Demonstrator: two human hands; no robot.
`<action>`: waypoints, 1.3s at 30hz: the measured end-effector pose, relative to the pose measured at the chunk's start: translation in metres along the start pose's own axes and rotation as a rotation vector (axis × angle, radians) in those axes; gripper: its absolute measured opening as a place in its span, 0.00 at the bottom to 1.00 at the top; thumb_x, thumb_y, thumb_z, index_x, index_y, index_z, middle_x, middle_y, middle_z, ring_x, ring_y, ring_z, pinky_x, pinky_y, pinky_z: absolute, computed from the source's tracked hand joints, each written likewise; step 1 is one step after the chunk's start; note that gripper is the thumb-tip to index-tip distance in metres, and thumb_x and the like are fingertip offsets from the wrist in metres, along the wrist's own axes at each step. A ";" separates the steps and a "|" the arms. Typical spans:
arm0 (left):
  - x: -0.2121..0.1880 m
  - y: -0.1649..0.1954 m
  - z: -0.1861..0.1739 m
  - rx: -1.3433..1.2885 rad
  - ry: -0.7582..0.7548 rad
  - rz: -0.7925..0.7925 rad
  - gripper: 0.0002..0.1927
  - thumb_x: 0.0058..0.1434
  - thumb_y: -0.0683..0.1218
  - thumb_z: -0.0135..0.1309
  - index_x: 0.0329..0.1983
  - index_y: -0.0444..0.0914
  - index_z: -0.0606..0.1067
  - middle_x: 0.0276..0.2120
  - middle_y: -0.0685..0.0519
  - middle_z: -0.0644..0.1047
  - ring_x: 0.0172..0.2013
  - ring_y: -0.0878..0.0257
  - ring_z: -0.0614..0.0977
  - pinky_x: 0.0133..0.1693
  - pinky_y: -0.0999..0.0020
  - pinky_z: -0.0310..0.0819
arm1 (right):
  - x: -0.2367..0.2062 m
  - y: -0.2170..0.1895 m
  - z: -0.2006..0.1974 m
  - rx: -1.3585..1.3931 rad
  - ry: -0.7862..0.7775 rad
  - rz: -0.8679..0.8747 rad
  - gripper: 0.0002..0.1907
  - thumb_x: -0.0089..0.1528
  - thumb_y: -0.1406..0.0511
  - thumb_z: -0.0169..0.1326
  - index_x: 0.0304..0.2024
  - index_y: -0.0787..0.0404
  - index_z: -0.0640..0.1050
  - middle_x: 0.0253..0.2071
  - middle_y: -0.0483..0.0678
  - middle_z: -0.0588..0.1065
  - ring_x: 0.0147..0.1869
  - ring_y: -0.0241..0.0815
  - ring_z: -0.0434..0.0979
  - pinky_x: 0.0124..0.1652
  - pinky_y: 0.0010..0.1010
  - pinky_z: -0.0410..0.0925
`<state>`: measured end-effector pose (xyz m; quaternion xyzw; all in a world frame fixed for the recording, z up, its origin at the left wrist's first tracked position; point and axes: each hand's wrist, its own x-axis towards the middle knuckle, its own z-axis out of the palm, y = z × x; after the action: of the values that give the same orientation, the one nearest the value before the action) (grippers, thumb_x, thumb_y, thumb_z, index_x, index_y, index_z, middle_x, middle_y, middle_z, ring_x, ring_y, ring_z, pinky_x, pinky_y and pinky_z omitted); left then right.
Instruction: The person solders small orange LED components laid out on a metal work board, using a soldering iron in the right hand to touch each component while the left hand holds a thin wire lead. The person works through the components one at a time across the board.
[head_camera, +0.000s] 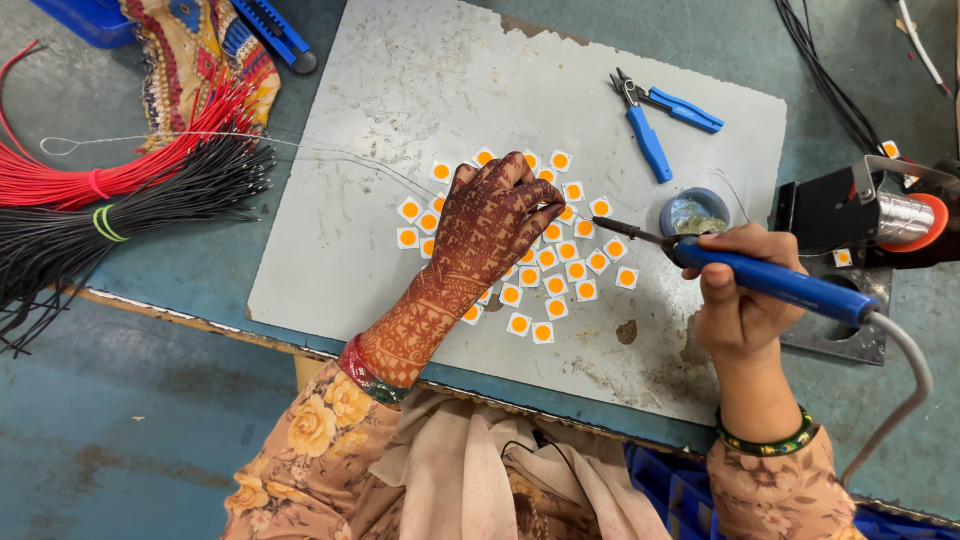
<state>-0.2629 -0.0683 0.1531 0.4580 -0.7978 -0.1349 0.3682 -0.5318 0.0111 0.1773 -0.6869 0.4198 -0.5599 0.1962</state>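
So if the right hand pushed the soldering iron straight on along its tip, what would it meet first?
Probably the left hand: the right hand's iron points left at its fingertips, over the square chips. Height is unclear.

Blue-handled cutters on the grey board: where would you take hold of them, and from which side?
Grip the blue-handled cutters by the two blue handles, coming from the lower right. The handles splay apart there, one toward the board's right edge and one toward the small round tin, while the short metal tips point up-left.

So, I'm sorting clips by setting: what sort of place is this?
Probably an electronics assembly bench: a blue-handled soldering iron in the right hand, small white squares with orange centres, and bundled red and black wires.
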 end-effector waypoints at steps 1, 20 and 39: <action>0.000 0.004 0.000 -0.001 0.003 -0.007 0.07 0.59 0.51 0.64 0.39 0.47 0.83 0.37 0.57 0.73 0.43 0.62 0.78 0.47 0.57 0.60 | 0.002 -0.003 -0.001 -0.009 -0.014 -0.014 0.23 0.75 0.53 0.56 0.49 0.69 0.69 0.39 0.52 0.75 0.34 0.36 0.77 0.35 0.21 0.71; -0.047 -0.011 -0.036 0.045 0.076 -0.008 0.07 0.62 0.52 0.61 0.40 0.47 0.82 0.38 0.56 0.73 0.43 0.62 0.77 0.47 0.58 0.61 | -0.021 -0.019 0.005 0.000 0.302 -0.275 0.30 0.72 0.47 0.57 0.49 0.68 0.66 0.33 0.51 0.69 0.27 0.39 0.71 0.25 0.25 0.67; -0.032 0.079 -0.002 0.059 0.014 -0.006 0.08 0.64 0.53 0.60 0.42 0.48 0.82 0.39 0.58 0.74 0.45 0.63 0.77 0.49 0.57 0.61 | -0.031 -0.027 -0.067 0.172 0.248 -0.114 0.30 0.71 0.47 0.59 0.49 0.67 0.66 0.34 0.52 0.71 0.30 0.39 0.72 0.27 0.25 0.69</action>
<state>-0.3019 0.0018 0.1831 0.4718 -0.7975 -0.1092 0.3598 -0.5857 0.0643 0.1986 -0.6158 0.3516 -0.6846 0.1690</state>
